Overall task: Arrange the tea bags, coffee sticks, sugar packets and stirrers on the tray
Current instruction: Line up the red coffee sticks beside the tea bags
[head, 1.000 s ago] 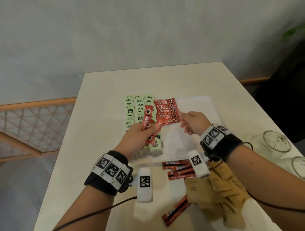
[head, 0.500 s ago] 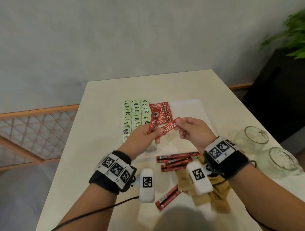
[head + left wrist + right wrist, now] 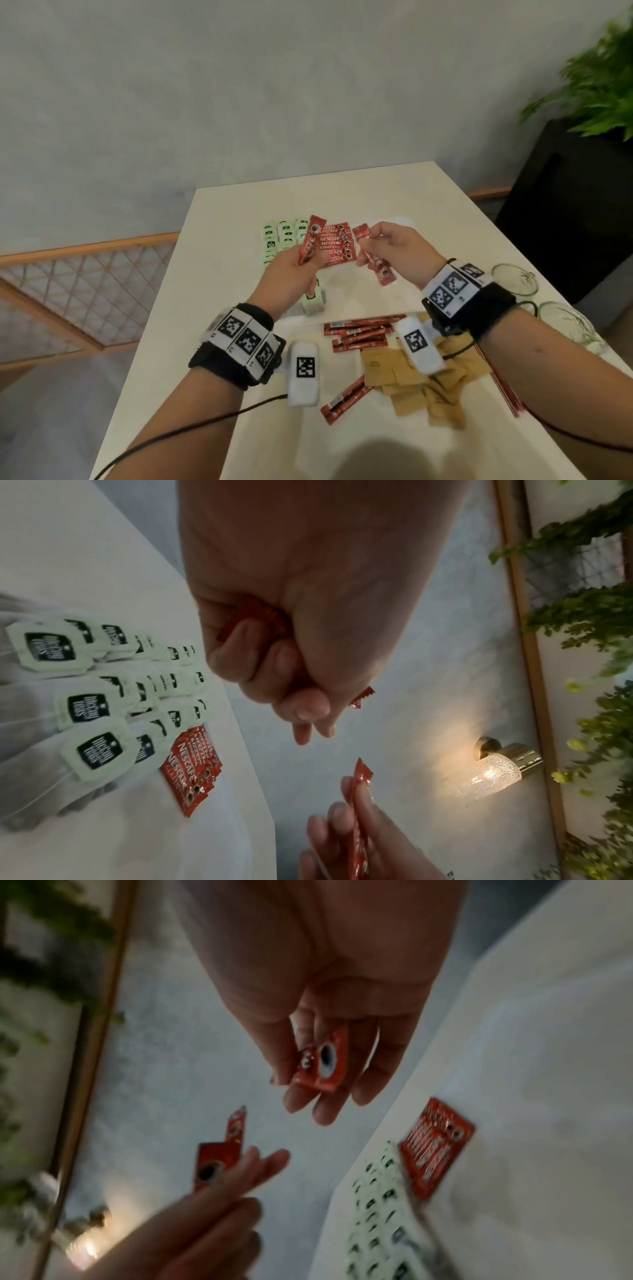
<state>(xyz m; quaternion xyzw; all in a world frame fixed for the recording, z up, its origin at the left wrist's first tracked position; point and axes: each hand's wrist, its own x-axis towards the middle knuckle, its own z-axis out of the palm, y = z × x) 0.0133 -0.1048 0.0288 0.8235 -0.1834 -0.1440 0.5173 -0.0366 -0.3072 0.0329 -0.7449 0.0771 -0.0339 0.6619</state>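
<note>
Pale grey plaster wall [image 3: 274, 102] behind a cream rectangular table [image 3: 394, 192], with a light wooden rail and diamond-lattice panel [image 3: 78, 274] low on the left. At right, a tall black planter box [image 3: 565, 212] carrying a leafy green plant [image 3: 596, 89], and a strip of wooden skirting [image 3: 489, 193] between it and the table. On the wall in the left wrist view, a lit brass sconce with a textured glass shade [image 3: 496, 771], beside a wood-framed panel draped in green vines [image 3: 582, 615].

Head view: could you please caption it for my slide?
Each hand, left hand and right hand, holds red coffee sticks above the tray.
</note>
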